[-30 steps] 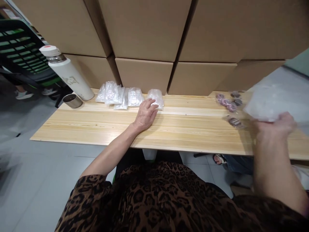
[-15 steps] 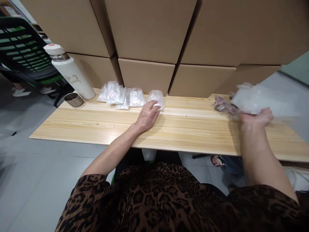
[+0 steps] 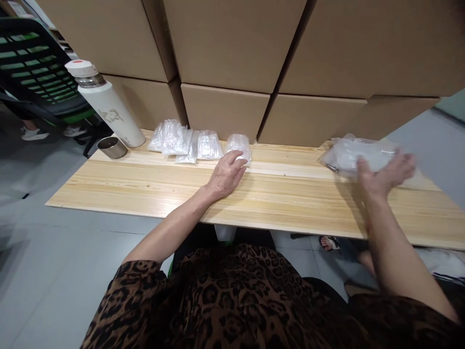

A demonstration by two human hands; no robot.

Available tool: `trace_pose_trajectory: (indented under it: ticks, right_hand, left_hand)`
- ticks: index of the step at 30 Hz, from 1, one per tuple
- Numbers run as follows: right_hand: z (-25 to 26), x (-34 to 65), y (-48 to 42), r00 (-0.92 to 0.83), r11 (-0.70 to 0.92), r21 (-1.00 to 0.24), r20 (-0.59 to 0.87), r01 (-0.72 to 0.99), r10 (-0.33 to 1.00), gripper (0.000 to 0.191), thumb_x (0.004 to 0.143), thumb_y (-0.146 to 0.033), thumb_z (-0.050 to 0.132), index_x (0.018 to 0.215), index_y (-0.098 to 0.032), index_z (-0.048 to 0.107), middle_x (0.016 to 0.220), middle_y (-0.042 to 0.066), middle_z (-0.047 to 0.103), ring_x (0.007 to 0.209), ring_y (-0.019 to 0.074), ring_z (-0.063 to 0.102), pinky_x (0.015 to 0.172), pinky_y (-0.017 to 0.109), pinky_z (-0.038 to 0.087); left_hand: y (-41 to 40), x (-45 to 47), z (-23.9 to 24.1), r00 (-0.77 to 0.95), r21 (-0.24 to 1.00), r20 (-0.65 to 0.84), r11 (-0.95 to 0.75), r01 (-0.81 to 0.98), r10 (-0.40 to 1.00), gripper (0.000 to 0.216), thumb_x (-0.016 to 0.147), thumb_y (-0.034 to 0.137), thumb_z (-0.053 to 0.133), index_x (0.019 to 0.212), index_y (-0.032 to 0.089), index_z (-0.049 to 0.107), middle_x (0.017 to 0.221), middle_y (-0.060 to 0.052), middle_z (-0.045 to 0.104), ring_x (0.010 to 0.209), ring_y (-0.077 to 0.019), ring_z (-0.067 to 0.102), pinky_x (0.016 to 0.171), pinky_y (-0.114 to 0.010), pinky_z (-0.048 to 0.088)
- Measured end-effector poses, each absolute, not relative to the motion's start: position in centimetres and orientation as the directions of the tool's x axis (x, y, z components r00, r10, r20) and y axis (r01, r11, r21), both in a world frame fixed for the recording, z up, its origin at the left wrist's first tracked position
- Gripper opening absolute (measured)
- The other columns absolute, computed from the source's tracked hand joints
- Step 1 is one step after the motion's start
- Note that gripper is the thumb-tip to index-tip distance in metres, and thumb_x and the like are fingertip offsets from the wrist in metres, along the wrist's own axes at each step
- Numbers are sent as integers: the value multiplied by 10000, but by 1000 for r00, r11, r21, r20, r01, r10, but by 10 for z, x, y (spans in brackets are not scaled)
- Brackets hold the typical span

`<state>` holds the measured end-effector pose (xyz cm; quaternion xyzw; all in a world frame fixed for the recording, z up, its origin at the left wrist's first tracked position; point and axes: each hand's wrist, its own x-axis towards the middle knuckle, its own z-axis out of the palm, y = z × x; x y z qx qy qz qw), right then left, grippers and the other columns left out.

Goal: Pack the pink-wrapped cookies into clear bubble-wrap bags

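My left hand (image 3: 228, 175) rests on the wooden table (image 3: 276, 198), its fingers loosely apart beside a clear plastic packet (image 3: 239, 143). To its left lie a flat packet with printing (image 3: 209, 145) and a small heap of clear plastic packets (image 3: 173, 138). At the right end, my right hand (image 3: 387, 174) is spread, slightly blurred, over a large clear plastic bag (image 3: 347, 154). Its fingers seem to touch the bag without closing on it. A dark item shows at the bag's left edge, mostly covered.
Large cardboard boxes (image 3: 232, 43) stand stacked along the table's back edge. At the left end are a white thermos (image 3: 114, 116) and its steel cup (image 3: 112, 148). A black mesh chair (image 3: 39, 72) is beyond, and another person's foot (image 3: 329, 243) shows under the table.
My right hand has let the large plastic bag down onto the table, over the purplish items there, and its fingers have spread. My left hand has hardly moved.
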<state>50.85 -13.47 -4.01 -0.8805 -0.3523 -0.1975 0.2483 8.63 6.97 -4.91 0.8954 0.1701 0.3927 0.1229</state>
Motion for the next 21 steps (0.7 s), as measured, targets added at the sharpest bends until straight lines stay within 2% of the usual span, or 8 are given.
trace_pose_trajectory:
  ticks: [2,5,8,11,15,17,19,21]
  right_hand:
    - [-45,502,-132,637,-621,-201,438,758,635,947,918,-673,616,1698,-180,404,1793,249,167,1662,505,117,1285,745,140]
    - [-49,508,-120,563,-557,-109,288,823,775,785,1003,-660,490,1628,-188,526,1802,230,205,1657,485,143,1277,729,166]
    - [-50,527,-108,542,-550,-56,276,833,793,658,1072,-542,357,1541,-161,616,1753,235,342,1630,444,240,1269,693,216]
    - [-50,539,-101,546,-560,-46,300,827,782,589,1070,-396,343,1491,-137,662,1711,243,410,1615,426,288,1264,673,241]
    - [-46,527,-96,491,-509,-60,379,859,784,611,1060,-461,418,1586,-195,579,1715,222,406,1612,396,307,1273,634,258]
    - [-40,519,-95,536,-548,-99,405,831,740,727,1029,-534,502,1654,-163,461,1727,246,369,1607,397,306,1288,622,249]
    - [-32,518,-95,654,-651,-152,366,744,662,886,980,-559,587,1686,-87,339,1714,305,339,1599,420,303,1291,626,250]
    - [-25,523,-97,748,-745,-136,266,653,608,957,952,-589,619,1668,-30,319,1687,352,342,1588,456,308,1276,637,275]
  left_hand:
    - [69,86,-49,641,347,663,-917,196,388,263,1080,263,500,1242,185,693,1446,-193,677,1420,-310,629,1195,-570,529]
    - [70,86,-50,643,348,655,-914,209,396,261,1079,255,504,1240,182,695,1444,-197,674,1414,-310,632,1190,-563,532]
    - [73,85,-52,634,355,642,-900,251,430,259,1075,259,505,1234,189,697,1454,-192,672,1411,-309,635,1183,-570,537]
    - [74,85,-54,629,355,638,-895,271,444,267,1076,267,495,1232,194,699,1452,-186,677,1413,-304,636,1184,-573,537]
    - [74,85,-54,633,359,639,-897,257,437,276,1084,275,479,1235,197,695,1451,-186,679,1417,-299,631,1187,-568,535]
    - [75,85,-54,633,355,644,-901,250,430,278,1088,277,472,1235,196,693,1446,-186,681,1414,-295,630,1196,-563,527]
    - [75,84,-54,628,352,651,-903,246,425,279,1090,279,468,1232,192,691,1438,-189,682,1405,-295,634,1193,-560,527]
    - [75,84,-53,624,360,651,-900,248,432,280,1090,282,468,1234,189,690,1439,-195,679,1404,-298,635,1189,-563,528]
